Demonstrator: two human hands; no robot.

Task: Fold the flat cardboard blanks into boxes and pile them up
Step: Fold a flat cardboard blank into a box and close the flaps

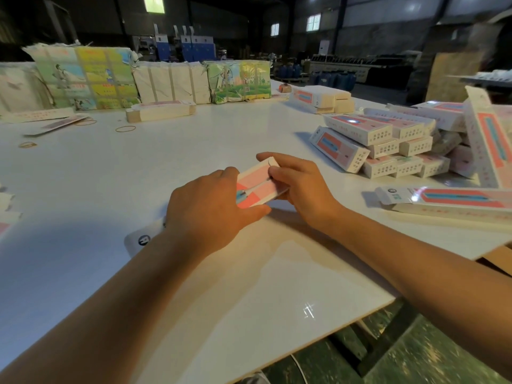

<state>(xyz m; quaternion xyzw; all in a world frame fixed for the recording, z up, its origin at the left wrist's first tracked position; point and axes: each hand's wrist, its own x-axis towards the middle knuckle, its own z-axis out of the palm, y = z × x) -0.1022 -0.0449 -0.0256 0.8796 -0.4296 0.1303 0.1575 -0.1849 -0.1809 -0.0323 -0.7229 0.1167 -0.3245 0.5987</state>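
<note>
Both hands hold one pink, red and white cardboard blank just above the white table. My left hand grips its near part, thumb underneath and fingers curled over the top. My right hand pinches the far end, fingertips on a white flap. The blank's other end, white with a round logo, sticks out under my left wrist. A heap of folded boxes lies at the right. One long folded box lies apart in front of that heap.
Wrapped bundles of blanks line the far edge of the table. A small stack of flat blanks and loose rubber bands lie beyond the hands. The table's front edge runs diagonally near my right forearm, with green floor below.
</note>
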